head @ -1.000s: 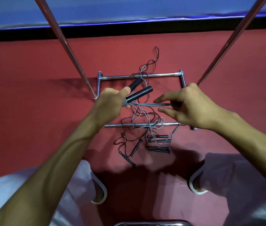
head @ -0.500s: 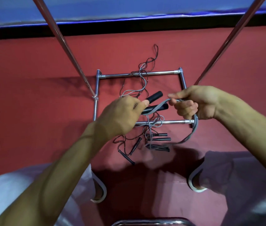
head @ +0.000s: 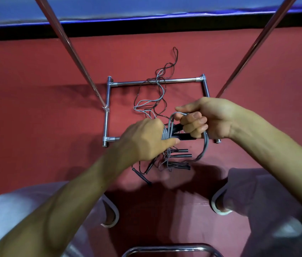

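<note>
My left hand (head: pixel 146 140) grips two black skipping-rope handles (head: pixel 183 136) held together, with grey cord (head: pixel 165 135) wound around them near my fingers. Close to the right, my right hand (head: pixel 207 119) pinches a loop of the same grey cord (head: pixel 205 145), which curves down below my fist. Both hands are above the red floor. Below them lie more ropes in a tangle (head: pixel 172 160), with several black handles and thin dark and grey cords.
A chrome tube frame (head: pixel 155 82) lies flat on the red floor (head: pixel 44 108), with two slanted chrome poles (head: pixel 72 52) rising from it. Loose cords trail over its far bar. My knees and shoes are at the bottom, and a chrome rail (head: pixel 170 249) at the lower edge.
My right hand has carried the grey cord around the handles, from stretched out level to a loop, and moved closer to my left hand. Both hands have shifted right and lower in the view.
</note>
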Motion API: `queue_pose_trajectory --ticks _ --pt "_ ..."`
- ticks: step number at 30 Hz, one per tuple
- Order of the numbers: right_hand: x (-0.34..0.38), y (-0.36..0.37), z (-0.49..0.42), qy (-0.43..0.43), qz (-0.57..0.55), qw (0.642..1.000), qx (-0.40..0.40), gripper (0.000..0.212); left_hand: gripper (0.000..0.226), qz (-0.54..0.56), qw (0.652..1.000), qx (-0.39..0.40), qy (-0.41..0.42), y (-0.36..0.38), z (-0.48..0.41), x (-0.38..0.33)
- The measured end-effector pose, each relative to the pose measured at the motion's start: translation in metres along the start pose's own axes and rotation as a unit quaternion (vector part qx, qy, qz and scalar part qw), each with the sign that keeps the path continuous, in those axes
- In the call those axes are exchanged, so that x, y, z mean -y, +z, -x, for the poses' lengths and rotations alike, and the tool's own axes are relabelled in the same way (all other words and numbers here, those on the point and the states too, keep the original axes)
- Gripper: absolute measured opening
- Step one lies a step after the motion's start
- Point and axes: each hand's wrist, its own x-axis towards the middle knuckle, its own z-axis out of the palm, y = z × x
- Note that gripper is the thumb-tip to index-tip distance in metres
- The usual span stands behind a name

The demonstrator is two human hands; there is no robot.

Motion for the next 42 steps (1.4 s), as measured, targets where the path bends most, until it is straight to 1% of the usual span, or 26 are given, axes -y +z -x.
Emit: queue_pose_trajectory --ticks 2,3,5,7,9,11,14,17,18,19,20,22,23,25,26,27,29,32,35,36,38,39,42 --pt "0.003 -0.005 0.004 -0.018 0.121 0.992 -0.039 0.033 0.058 0.065 0.997 0.049 0.000 -0.004 0.001 0.002" --pt "0.006 -0.008 0.007 -0.034 0.203 0.977 -0.056 0.032 0.057 0.111 0.991 0.081 0.005 -0.005 0.001 0.003" --pt "0.011 -0.016 0.016 -0.085 0.355 0.929 -0.060 0.027 0.055 0.206 0.966 0.154 0.025 -0.008 0.002 0.005" --pt "0.018 -0.022 0.027 -0.137 0.442 0.886 -0.023 0.020 0.053 0.265 0.936 0.226 0.035 -0.011 0.006 0.004" --pt "0.022 -0.026 0.033 -0.172 0.469 0.866 0.022 0.023 0.052 0.300 0.906 0.297 0.039 -0.016 0.012 0.000" --pt "0.023 -0.032 0.033 -0.218 0.472 0.853 0.043 0.022 0.050 0.328 0.874 0.355 0.059 -0.021 0.016 -0.005" --pt "0.021 -0.035 0.027 -0.289 0.449 0.843 0.058 0.015 0.048 0.378 0.837 0.385 0.089 -0.029 0.020 -0.004" --pt "0.014 -0.032 0.021 -0.325 0.406 0.852 0.060 0.016 0.047 0.447 0.795 0.393 0.112 -0.036 0.021 0.000" --pt "0.012 -0.031 0.019 -0.327 0.395 0.856 0.065 0.011 0.046 0.464 0.788 0.388 0.119 -0.038 0.022 0.001" --pt "0.009 -0.029 0.016 -0.324 0.390 0.859 0.076 0.013 0.045 0.473 0.788 0.375 0.123 -0.041 0.022 0.003" --pt "0.006 -0.029 0.012 -0.319 0.392 0.859 0.086 0.016 0.045 0.477 0.795 0.353 0.125 -0.043 0.023 0.004" --pt "0.000 -0.028 0.002 -0.295 0.365 0.877 0.101 0.022 0.047 0.466 0.832 0.274 0.127 -0.048 0.023 0.006" --pt "-0.005 -0.027 -0.005 -0.277 0.323 0.899 0.108 0.025 0.047 0.454 0.854 0.221 0.128 -0.049 0.023 0.008" --pt "-0.015 -0.018 -0.019 -0.245 0.247 0.932 0.106 0.022 0.050 0.408 0.896 0.109 0.141 -0.051 0.021 0.013" --pt "-0.021 -0.012 -0.026 -0.237 0.229 0.940 0.093 0.024 0.051 0.370 0.916 0.053 0.148 -0.049 0.019 0.016" --pt "-0.025 -0.007 -0.032 -0.224 0.211 0.948 0.081 0.028 0.052 0.330 0.932 0.004 0.149 -0.047 0.017 0.019" --pt "-0.031 -0.002 -0.038 -0.192 0.171 0.964 0.061 0.036 0.049 0.273 0.949 -0.061 0.143 -0.040 0.013 0.025" --pt "-0.032 -0.003 -0.037 -0.158 0.130 0.978 0.048 0.043 0.037 0.183 0.965 -0.123 0.142 -0.035 0.011 0.029" --pt "-0.033 -0.002 -0.036 -0.137 0.162 0.977 0.021 0.043 0.045 0.133 0.964 -0.163 0.163 -0.038 0.015 0.025" --pt "-0.035 0.000 -0.037 -0.128 0.174 0.976 0.023 0.042 0.043 0.109 0.963 -0.176 0.175 -0.038 0.016 0.023" --pt "-0.040 0.004 -0.039 -0.107 0.190 0.976 0.030 0.044 0.025 0.067 0.957 -0.196 0.201 -0.035 0.017 0.018" --pt "-0.042 0.005 -0.040 -0.099 0.191 0.976 0.030 0.046 0.019 0.066 0.954 -0.204 0.208 -0.032 0.018 0.017" --pt "-0.040 0.005 -0.040 -0.100 0.210 0.973 0.007 0.053 0.025 0.089 0.949 -0.227 0.200 -0.027 0.015 0.019"
